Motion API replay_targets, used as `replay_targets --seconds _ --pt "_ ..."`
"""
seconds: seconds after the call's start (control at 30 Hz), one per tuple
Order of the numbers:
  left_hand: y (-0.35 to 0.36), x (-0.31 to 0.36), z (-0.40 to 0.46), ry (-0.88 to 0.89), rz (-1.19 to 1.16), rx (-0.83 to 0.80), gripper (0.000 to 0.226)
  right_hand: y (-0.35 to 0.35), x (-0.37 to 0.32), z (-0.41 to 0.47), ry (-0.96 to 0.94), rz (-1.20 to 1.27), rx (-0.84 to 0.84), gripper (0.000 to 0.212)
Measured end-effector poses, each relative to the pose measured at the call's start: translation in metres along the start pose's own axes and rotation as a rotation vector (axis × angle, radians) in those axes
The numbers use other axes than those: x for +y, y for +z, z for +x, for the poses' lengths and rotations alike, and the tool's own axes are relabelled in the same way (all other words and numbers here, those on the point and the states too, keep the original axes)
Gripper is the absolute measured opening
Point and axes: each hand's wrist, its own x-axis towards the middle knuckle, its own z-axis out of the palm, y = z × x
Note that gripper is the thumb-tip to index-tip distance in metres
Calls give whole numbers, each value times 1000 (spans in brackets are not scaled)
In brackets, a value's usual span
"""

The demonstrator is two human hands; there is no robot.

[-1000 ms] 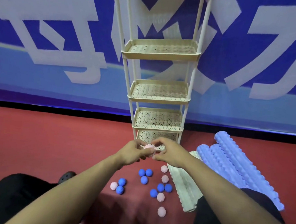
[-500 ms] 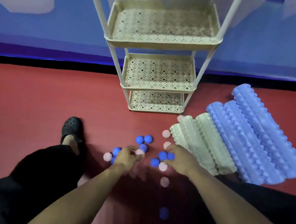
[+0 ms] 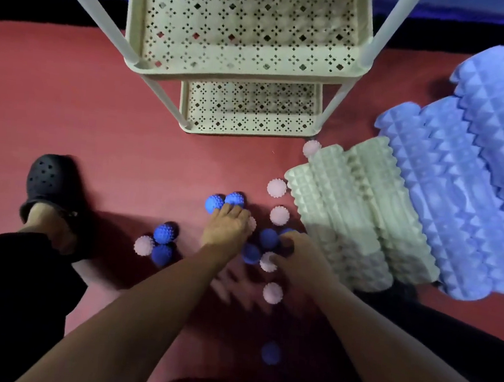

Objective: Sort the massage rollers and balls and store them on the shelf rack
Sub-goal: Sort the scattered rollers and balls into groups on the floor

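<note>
Digging through balls on the floor, below the rack.
Left hand lying fingers-out over blue balls; right hand curling round a pink ball. Rollers lying just right.

In front of you, the shelf rack is cream, its trays pierced with a repeating pattern of small diamond-shaped holes, on white poles. The floor is dull red, edged by a black strip and a blue wall. Spiky balls lie scattered there: some deep blue, others pale pink. To your right lie ridged foam rollers, two pale cream and three lavender blue, all covered in a raised pyramid pattern. Your shoe is black with round holes; your trousers are black.
</note>
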Motion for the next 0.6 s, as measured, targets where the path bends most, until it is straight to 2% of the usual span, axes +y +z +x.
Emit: replay_targets --seconds 0.13,0.23,0.3,0.37,0.43,0.5,0.6 --pt "4 -3 -5 98 -47 87 34 -25 -13 33 -56 -29 229 38" --pt "-6 -3 -8 15 -202 165 44 -60 -40 79 -172 -293 390 42" --pt "-16 -5 -6 -51 -287 203 49 -79 -56 106 -175 -524 418 45" --pt "-25 -10 -5 -95 -325 232 49 -91 -67 127 -103 -802 342 49" --pt "-34 -18 -3 -127 -346 253 48 -99 -75 145 -27 -1021 183 56" --pt "-40 -25 -1 -149 -355 270 48 -107 -78 160 51 -1103 8 64" --pt "-42 -34 1 -164 -385 278 53 -118 -73 184 162 -1101 -173 72"
